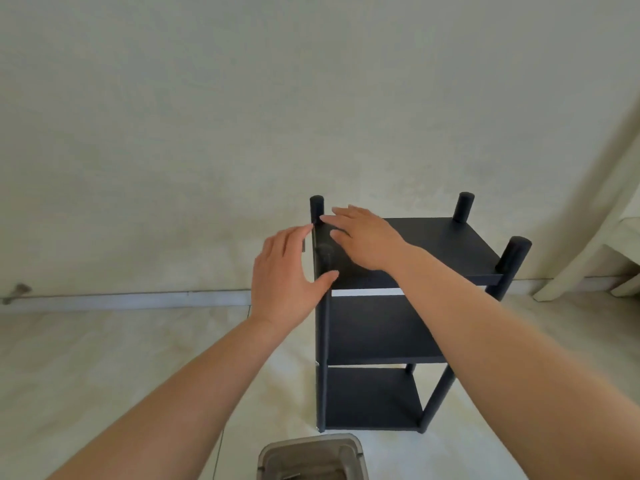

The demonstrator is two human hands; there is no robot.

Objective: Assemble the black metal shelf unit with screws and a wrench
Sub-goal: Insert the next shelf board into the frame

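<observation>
The black metal shelf unit [446, 247] stands upright on the floor, with three shelves between round black posts. My left hand [287, 271] is at its left side, fingers straight, thumb against the near left post. My right hand [367, 237] lies flat with straight fingers on the top shelf's left part, fingertips close to the far left post [316, 206]. Neither hand holds anything. No screws or wrench can be made out.
A grey plastic container [311, 457] sits on the floor just in front of the shelf, at the bottom edge. A pale wall runs behind. A cream curtain [595, 216] and light furniture stand at the right.
</observation>
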